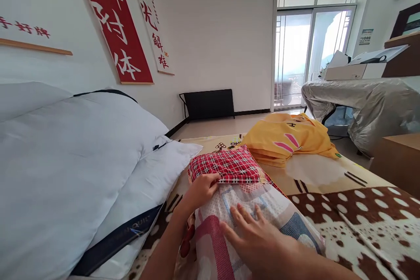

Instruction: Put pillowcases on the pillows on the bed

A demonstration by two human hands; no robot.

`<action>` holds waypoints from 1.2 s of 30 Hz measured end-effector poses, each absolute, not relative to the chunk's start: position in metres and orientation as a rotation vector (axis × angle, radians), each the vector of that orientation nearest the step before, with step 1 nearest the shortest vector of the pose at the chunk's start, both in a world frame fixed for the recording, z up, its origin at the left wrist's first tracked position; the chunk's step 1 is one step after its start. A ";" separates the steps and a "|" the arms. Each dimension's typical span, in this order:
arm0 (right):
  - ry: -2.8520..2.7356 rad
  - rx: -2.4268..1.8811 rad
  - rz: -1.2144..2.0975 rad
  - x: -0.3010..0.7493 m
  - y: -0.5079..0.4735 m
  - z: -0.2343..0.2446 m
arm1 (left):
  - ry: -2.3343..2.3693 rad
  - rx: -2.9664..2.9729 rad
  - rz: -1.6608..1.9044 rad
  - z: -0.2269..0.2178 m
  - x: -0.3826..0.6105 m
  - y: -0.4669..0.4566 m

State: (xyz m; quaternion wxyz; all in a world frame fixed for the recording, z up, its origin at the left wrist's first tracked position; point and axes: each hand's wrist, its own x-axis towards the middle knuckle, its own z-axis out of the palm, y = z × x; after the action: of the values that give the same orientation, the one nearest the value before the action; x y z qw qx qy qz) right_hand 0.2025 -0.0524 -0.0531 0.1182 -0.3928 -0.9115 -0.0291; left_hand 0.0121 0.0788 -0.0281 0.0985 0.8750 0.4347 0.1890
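Note:
A puffy red plaid cloth (226, 164) lies on the bed, its near hem meeting a white fabric piece (213, 232) printed with blue and dark-red patches. At that seam, on the left, my left hand (205, 188) has its fingers curled and pinched on the hem of the red plaid cloth. My right hand (252, 232) rests flat on the patterned fabric, fingers spread, gripping nothing. Whether the plaid and patterned pieces are joined I cannot tell.
Large white pillows (82, 148) are piled on the left. A yellow cloth (278, 140) with pink ears lies at the bed's far side. The bed has a brown-and-cream blanket (357, 203). A plastic-covered table (370, 96) carries a carton (354, 71); a black folded frame (208, 104) leans on the wall.

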 end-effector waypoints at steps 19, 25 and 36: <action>-2.062 -1.243 0.062 0.200 0.011 -0.072 | 1.192 2.358 0.726 -0.042 -0.020 0.086; -1.831 -1.077 -0.323 0.191 0.013 -0.087 | 1.071 2.325 1.085 -0.044 0.019 0.069; -2.103 -1.335 -0.003 0.190 0.020 -0.082 | 1.203 2.495 0.514 -0.024 0.019 0.041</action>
State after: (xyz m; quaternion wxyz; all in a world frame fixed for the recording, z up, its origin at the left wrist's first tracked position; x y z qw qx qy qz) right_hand 0.1903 0.0203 -0.0817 0.3198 -0.5078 -0.7999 -0.0011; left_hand 0.0185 0.0407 -0.0236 0.1615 0.8740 0.4215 0.1801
